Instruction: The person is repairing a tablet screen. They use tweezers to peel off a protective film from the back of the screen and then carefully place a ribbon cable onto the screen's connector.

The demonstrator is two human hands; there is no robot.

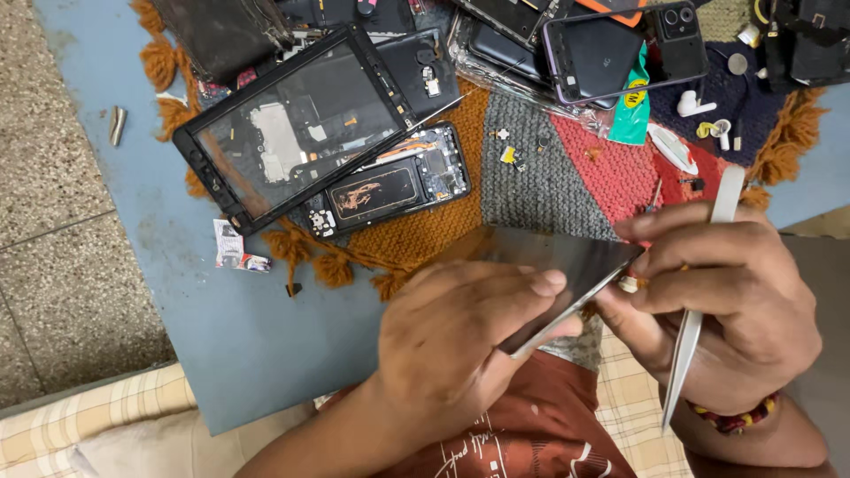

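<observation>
I see my left hand [460, 341] clamped around the lower edge of a dark phone panel [567, 274], fingers curled over its glossy face, tilting it above my lap. My right hand [726, 301] pinches the panel's upper right corner, and its grip also closes on a pair of metal tweezers [699, 310] that run from above the knuckles down past the wrist. Whether the tweezer tips touch the panel I cannot tell; they seem to point away. Beyond the hands, on the knitted mat [549, 168], lie an opened phone body [390, 186] and a larger black tablet frame [292, 128], the two overlapping. The blue counter [221, 319] carries the mat.
</observation>
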